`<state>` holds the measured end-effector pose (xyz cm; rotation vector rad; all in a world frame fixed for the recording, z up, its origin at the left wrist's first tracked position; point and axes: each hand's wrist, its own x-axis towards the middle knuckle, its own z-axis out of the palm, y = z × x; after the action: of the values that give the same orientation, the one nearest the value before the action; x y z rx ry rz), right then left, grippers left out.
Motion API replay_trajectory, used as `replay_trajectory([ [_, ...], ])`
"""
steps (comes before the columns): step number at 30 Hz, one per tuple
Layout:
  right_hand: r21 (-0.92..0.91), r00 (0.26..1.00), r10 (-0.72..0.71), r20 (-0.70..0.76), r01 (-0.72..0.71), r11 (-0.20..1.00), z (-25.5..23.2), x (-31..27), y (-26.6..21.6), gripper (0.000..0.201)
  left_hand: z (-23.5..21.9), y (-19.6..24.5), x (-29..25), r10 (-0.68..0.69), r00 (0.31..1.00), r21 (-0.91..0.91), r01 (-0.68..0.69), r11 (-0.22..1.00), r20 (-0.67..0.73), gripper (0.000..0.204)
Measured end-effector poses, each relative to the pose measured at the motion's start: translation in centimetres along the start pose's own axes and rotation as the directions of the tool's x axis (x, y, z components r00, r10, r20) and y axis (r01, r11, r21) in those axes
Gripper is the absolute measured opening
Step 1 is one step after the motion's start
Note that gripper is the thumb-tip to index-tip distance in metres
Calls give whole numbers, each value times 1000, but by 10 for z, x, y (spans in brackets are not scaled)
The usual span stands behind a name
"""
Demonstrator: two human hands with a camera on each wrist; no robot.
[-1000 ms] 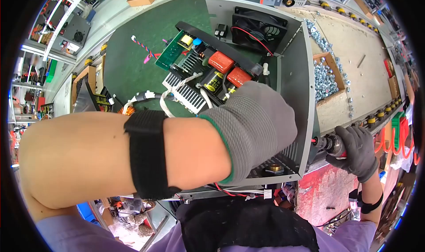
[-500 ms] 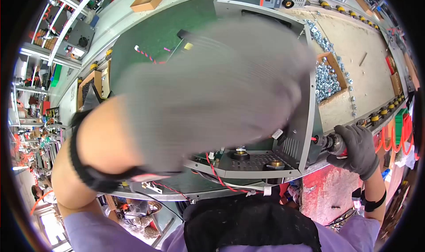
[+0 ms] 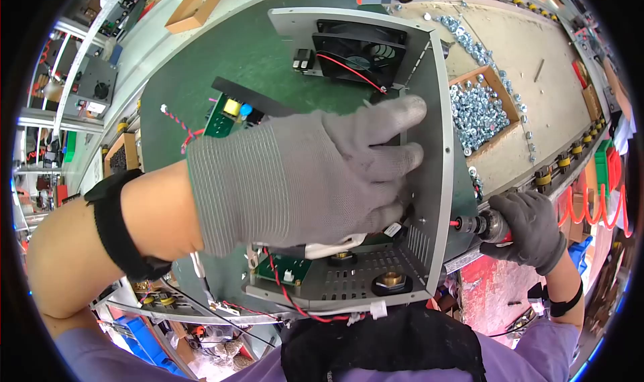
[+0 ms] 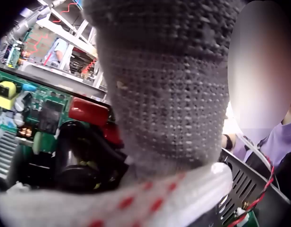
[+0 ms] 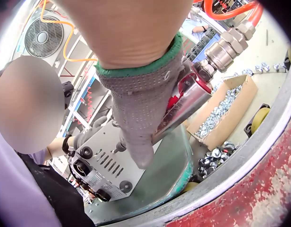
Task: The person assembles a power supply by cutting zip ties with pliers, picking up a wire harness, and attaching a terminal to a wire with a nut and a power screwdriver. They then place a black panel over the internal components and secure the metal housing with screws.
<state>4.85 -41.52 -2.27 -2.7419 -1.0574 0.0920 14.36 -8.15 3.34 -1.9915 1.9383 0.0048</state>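
The box of screws (image 3: 515, 117) is tan, the mat (image 3: 268, 53) green, the sleeve (image 3: 127, 355) lilac.

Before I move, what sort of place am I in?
Probably an electronics assembly workshop: a box of screws, an open metal case with a fan, and an air-hosed power tool.

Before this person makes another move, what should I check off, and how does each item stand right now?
1. Power tool in hand: ok, the right hand grips it.
2. Left hand away from the tool's tip: ok, the side panel stands between.
3. Tip seated on a fastener: cannot tell.
4. Circuit board in full sight: not ok, the left hand hides part of it in the head view.
5. Red wire inside the case: not ok, it hangs over the near edge.
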Motion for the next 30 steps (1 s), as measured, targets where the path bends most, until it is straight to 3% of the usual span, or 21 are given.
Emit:
replay_trajectory([
  [1,0,1000,4,10,-4,1000,-1,2,-2,67,0,0,2,40,996,1,-41,999,85,32],
  [3,6,1000,2,28,-3,1000,-2,5,-4,67,5,2,-2,9,1000,-84,-9,996,7,27],
  [5,18,999,9,41,-10,1000,-2,8,-5,67,2,15,-3,-115,992,28,114,993,55,29],
  [6,21,999,13,46,-14,1000,0,9,-5,67,12,19,1,-276,938,-283,212,936,-211,33],
  [7,33,999,5,38,-6,999,2,9,-6,66,16,25,-1,-274,938,-290,208,934,-211,33],
  [9,53,999,-1,36,-1,999,4,9,-7,66,20,34,-6,-427,903,-570,327,754,-48,34],
  [10,60,998,-3,56,0,998,4,10,-8,66,20,31,-12,-318,940,-438,237,867,-122,35],
  [11,64,997,-9,73,4,998,4,12,-9,66,13,24,-14,-319,941,-442,239,865,-116,35],
  [13,72,997,-20,71,15,997,5,16,-11,67,-1,15,-19,-83,996,-389,88,917,29,35],
  [14,73,997,-29,66,24,997,6,18,-12,67,1,16,-20,-88,996,-390,94,916,34,35],
  [16,82,997,-37,62,32,996,8,18,-12,68,10,22,-19,-121,990,-203,105,973,-66,31],
  [19,68,998,-54,43,51,996,7,19,-15,70,13,29,-19,-172,981,-189,153,970,-92,24],
  [20,52,997,-66,27,65,997,7,20,-16,71,21,30,-17,-86,990,-124,73,990,-108,18],
  [21,50,997,-67,27,66,997,7,22,-16,71,30,34,-14,-88,990,-123,74,990,-109,18],
  [23,58,996,-70,46,68,996,7,22,-16,72,41,39,-5,-249,902,-221,179,959,-351,13],
  [30,40,995,-85,56,82,996,8,24,-12,71,51,37,-7,-194,930,-190,139,972,-312,17],
])
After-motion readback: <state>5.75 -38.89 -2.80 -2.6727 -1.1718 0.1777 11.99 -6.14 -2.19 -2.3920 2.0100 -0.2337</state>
